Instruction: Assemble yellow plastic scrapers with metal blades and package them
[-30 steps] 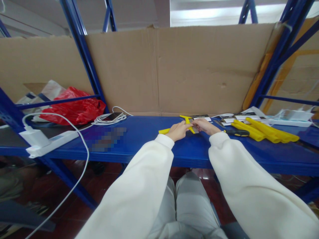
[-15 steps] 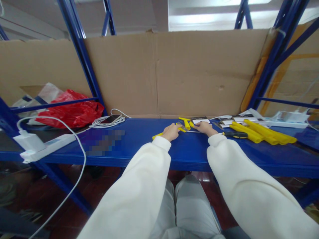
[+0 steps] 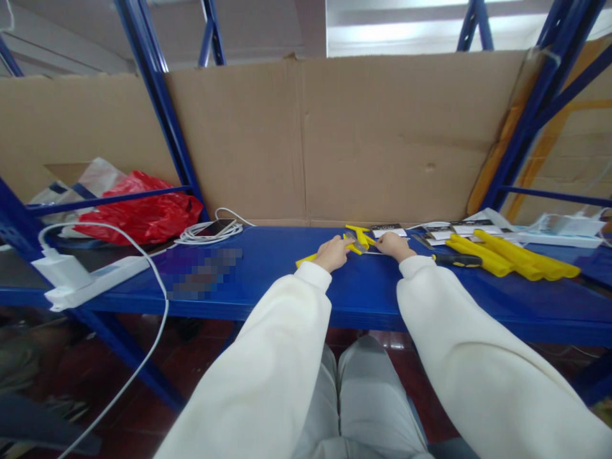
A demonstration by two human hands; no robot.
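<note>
My left hand [image 3: 333,254] is closed round a yellow-handled tool [image 3: 306,260], whose handle sticks out to the left below the wrist. My right hand [image 3: 393,245] has its fingers pressed together at a small yellow piece [image 3: 364,239], right beside the tool's grey end. Another yellow part [image 3: 356,227] lies just behind, and a thin metal shaft shows between the hands. To the right of my right hand rests a black and yellow screwdriver handle [image 3: 456,260]. Several yellow tubes [image 3: 516,255] lie further right.
Packaged cards [image 3: 388,231] lie at the back of the blue shelf [image 3: 272,274]. On the left are a red bag [image 3: 143,207], a coiled white cable with a phone [image 3: 217,228] and a power strip [image 3: 105,280]. Cardboard [image 3: 239,140] stands behind.
The view has shifted slightly. The yellow piece at my right fingertips now sits closer to the yellow part behind and the tool's end. Both hands keep nearly the same place.
</note>
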